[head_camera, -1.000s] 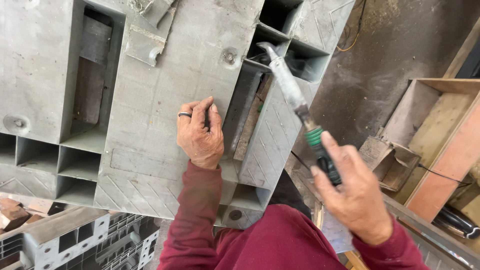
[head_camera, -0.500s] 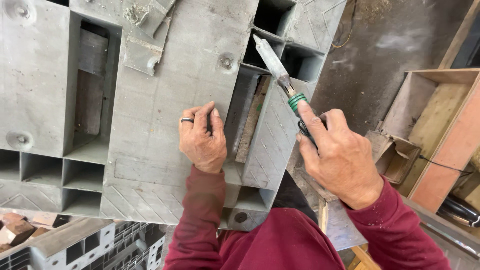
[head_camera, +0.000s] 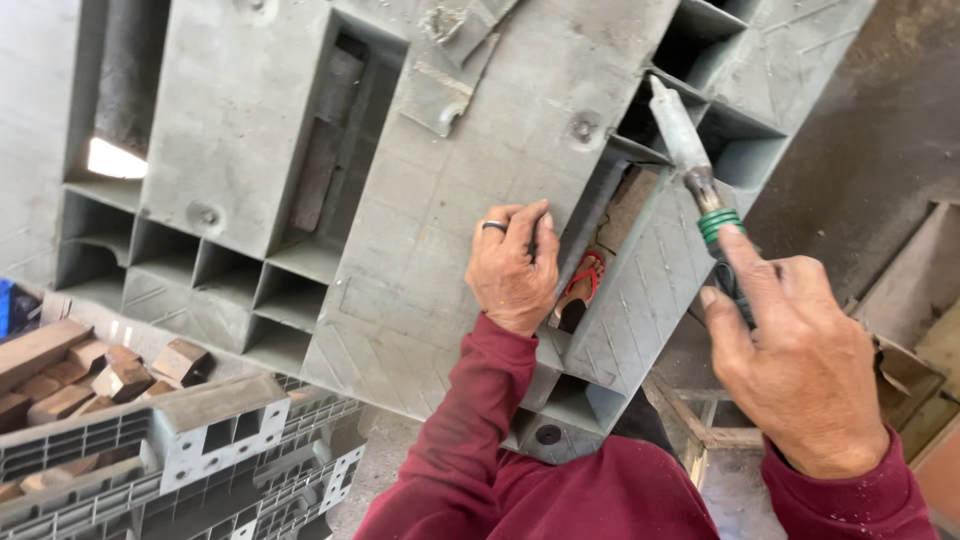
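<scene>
A large grey plastic pallet (head_camera: 420, 230) fills the upper and middle frame, tilted, its underside ribs and open cells facing the camera. The left hand (head_camera: 515, 270), a ring on one finger, is curled over the edge of a long slot at centre frame, fingertips hooked inside beside a wooden block (head_camera: 628, 205). The right hand (head_camera: 800, 370), lower right, is closed tight round the dark handle of a metal-tipped tool (head_camera: 690, 160) with a green band, its tip at a cell wall in the upper right. The likely hazard: the tip could skid off the smooth rib toward the left hand's fingers, which lie close by, or the leaning pallet could shift under the push and pinch them in the slot.
</scene>
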